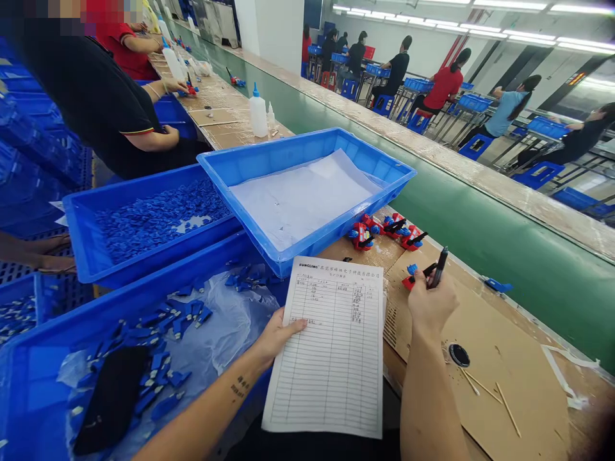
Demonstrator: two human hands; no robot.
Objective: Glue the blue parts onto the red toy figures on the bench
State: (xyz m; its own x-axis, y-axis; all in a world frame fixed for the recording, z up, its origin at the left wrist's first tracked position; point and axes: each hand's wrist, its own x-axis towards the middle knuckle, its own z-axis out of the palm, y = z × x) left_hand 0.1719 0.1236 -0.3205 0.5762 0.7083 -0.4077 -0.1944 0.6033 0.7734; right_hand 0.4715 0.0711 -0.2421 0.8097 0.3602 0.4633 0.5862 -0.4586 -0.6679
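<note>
My left hand [281,330] grips the left edge of a printed form [331,371], its thumb lying on top of the sheet. The form has ruled rows, with handwriting in the upper part. In my right hand [432,301] a black pen [439,267] points upward, over the cardboard to the right of the form. Just behind that hand is a small red and blue toy part [410,275], partly hidden by the fingers. Several red and blue toy assemblies [362,235] with black pieces stand on the bench beyond the form.
A blue tray [307,253] lined with white paper sits ahead. Blue bins [77,243] of small parts stand at left, one with a black pouch [113,397]. On the cardboard [519,410] lie a round black dish [459,355] and thin sticks [508,408]. A green conveyor [480,218] runs alongside; co-workers sit beyond.
</note>
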